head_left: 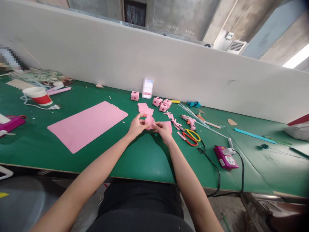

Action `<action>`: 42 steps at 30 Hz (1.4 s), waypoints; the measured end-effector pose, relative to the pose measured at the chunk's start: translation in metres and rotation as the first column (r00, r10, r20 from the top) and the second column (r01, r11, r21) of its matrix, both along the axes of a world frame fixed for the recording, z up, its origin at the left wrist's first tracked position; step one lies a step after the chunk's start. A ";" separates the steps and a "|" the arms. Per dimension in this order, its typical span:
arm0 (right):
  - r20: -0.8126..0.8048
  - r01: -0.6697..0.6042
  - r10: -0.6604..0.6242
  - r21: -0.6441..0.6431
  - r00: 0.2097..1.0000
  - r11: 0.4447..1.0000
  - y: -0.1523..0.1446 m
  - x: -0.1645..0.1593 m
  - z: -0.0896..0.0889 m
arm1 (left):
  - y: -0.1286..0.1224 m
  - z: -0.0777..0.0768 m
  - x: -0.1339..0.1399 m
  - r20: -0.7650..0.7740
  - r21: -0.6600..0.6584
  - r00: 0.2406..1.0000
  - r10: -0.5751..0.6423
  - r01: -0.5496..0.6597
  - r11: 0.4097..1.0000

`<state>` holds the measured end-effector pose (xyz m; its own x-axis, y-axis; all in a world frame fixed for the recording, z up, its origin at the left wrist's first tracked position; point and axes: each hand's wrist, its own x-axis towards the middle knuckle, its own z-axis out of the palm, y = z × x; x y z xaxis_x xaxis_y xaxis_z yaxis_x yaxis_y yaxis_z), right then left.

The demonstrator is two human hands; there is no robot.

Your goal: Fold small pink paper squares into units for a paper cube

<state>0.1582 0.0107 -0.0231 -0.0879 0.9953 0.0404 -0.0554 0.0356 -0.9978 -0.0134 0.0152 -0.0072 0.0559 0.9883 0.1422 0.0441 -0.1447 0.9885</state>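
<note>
Between my hands, just above the green table, is a small piece of folded pink paper. My left hand grips its left side, thumb at the front. On its right side my right hand pinches the lower edge with thumb and finger. Flat pink paper pieces lie right behind the left fingers, and another pink piece shows beside the right hand. Farther back stand several folded pink paper boxes with dark cut-out openings.
Scissors with red and yellow handles, paper scraps and a pink glue gun lie to the right. A magenta power box trails a black cable. A large pink sheet and a paper cup are left. A phone leans against the white partition.
</note>
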 end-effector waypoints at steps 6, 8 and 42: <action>-0.045 0.027 -0.026 0.002 0.999 1.000 -0.001 0.000 0.003 | 0.000 0.001 0.000 -0.007 0.023 1.000 0.013 -0.013 1.000; -0.056 0.028 -0.029 -0.002 0.998 1.000 -0.002 0.000 0.004 | -0.001 0.003 0.000 -0.025 0.039 1.000 0.013 -0.012 0.999; 0.159 0.051 -0.064 0.082 0.985 0.995 -0.004 0.001 0.009 | -0.001 0.006 0.001 0.084 -0.130 0.996 -0.028 0.038 0.991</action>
